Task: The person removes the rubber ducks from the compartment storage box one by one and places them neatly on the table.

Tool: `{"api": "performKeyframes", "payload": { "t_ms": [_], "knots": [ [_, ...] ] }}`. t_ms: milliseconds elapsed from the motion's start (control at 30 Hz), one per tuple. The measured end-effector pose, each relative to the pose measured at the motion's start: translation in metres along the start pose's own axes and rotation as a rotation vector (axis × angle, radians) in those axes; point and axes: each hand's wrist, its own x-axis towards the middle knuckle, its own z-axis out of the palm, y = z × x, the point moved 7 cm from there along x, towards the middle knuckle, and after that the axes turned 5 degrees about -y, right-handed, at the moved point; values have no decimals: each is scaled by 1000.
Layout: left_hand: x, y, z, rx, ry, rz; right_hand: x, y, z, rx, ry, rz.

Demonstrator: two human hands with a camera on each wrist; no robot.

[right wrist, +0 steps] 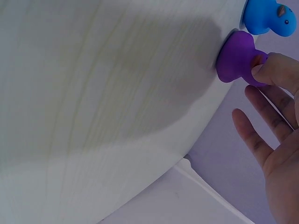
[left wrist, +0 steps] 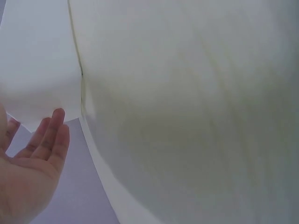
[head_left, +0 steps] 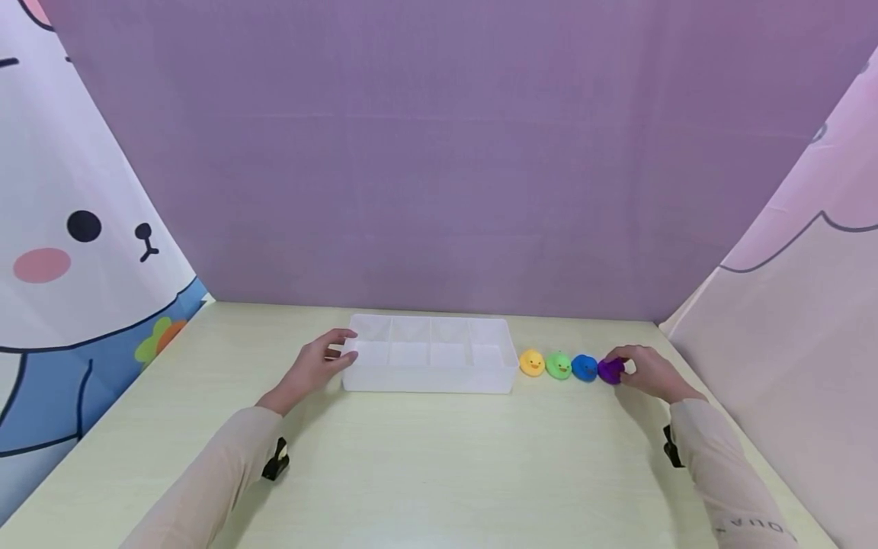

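A white translucent plastic box [head_left: 428, 379], split into several compartments, stands on the table. My left hand [head_left: 318, 370] is at its left end, fingertips and thumb against the end wall, and the fingers [left wrist: 53, 135] look fairly straight in the left wrist view. To the right of the box runs a row of rubber ducks: yellow [head_left: 532, 363], green [head_left: 559, 366], blue [head_left: 585, 368] and purple [head_left: 609, 371]. At the row's right end my right hand [head_left: 648, 372] pinches the purple duck [right wrist: 236, 58] by its head. That duck's base sits on the tabletop beside the blue one.
The pale wood-grain table [head_left: 439, 457] ends at a purple cloth backdrop [head_left: 439, 168]. Printed cloth [head_left: 75, 305] with a cartoon animal borders the left side, and a pink and white cloth [head_left: 796, 335] borders the right.
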Motion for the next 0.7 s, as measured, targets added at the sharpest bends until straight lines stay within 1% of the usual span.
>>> {"api": "performKeyframes", "payload": {
  "t_ms": [233,467,633,700],
  "knots": [
    [2,5,-2,13,-18,31,0,2,-1,-12,0,5],
    [5,3,-4,37,-55,51,0,0,-5,-12,6,30],
    [5,7,-7,65,-80,104,-2,-3,-12,-7,31,50],
    [3,9,-11,82,-82,119,-3,-5,-15,-14,45,42]
  ]
}}
